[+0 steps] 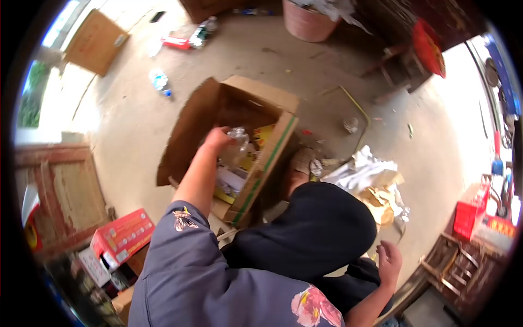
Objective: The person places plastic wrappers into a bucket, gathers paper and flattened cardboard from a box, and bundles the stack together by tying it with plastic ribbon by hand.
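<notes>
My left hand point(219, 138) reaches into a large open cardboard box point(289, 126). Its fingers are closed on a clear plastic bottle point(238, 137), partly blurred and see-through. Yellow and white papers point(233, 180) lie on the bottom of the box. My right hand point(389, 262) hangs beside my knee, fingers loosely bent and apart, holding nothing. Closest to it is a pile of crumpled white and brown paper point(379, 191) on the floor.
Plastic bottles point(159, 80) lie on the floor past the box. A pink bucket point(309, 22) with white waste stands at the back. To the left are a red carton point(125, 235) and a wooden panel point(65, 191); a bent yellowish strip point(357, 106) lies right of the box.
</notes>
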{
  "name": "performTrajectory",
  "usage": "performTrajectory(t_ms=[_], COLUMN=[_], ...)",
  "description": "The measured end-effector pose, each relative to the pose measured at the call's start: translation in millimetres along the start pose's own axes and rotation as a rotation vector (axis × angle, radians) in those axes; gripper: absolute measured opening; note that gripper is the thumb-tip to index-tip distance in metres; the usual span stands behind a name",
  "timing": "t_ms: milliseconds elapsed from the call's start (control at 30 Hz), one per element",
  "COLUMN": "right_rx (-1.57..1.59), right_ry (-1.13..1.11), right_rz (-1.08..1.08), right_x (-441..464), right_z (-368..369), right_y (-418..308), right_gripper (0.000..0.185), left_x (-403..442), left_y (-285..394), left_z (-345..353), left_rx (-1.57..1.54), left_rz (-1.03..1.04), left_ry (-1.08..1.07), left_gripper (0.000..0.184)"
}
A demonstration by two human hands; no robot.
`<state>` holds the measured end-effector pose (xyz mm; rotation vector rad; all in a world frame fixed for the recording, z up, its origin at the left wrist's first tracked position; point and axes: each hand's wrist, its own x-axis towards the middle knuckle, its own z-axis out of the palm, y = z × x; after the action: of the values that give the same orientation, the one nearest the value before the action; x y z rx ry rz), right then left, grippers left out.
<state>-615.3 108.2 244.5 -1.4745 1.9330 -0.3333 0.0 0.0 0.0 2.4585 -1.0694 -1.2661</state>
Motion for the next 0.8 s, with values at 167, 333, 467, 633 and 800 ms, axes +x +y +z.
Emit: performTrajectory(t_ms=[167, 333, 467, 633, 800], right_rx=[0.062, 0.074, -0.137, 0.011, -0.282], right_ry=[-0.081, -0.112, -0.16, -0.424, -0.133], right_rz=[0.123, 0.122, -0.092, -0.192, -0.455], right_x=[10.3, 30.1, 55.8, 134.4, 203.7], right_z=[35.5, 47.4, 76.2, 170.2, 301.0], right_y=[3.0, -12.8, -13.7, -24.7, -6.6], right_gripper=[0.018, 0.013, 0.015, 0.015, 0.022], left_x=[111.9, 81.7, 30.9, -63.9, -105.4], left_y=[-63.0, -6.9, 9.2, 54.4, 122.9], left_z=[48.0, 72.0, 22.9, -36.6, -41.5], left_rx=[-0.103, 0.021, -0.572, -0.789, -0.941], left_rz=[0.133, 0.135, 0.313, 0.334, 0.368], left_ry=[-0.243, 0.116, 0.305, 0.345, 0.246], left_gripper=[0.065, 0.062, 0.026, 0.038, 0.042])
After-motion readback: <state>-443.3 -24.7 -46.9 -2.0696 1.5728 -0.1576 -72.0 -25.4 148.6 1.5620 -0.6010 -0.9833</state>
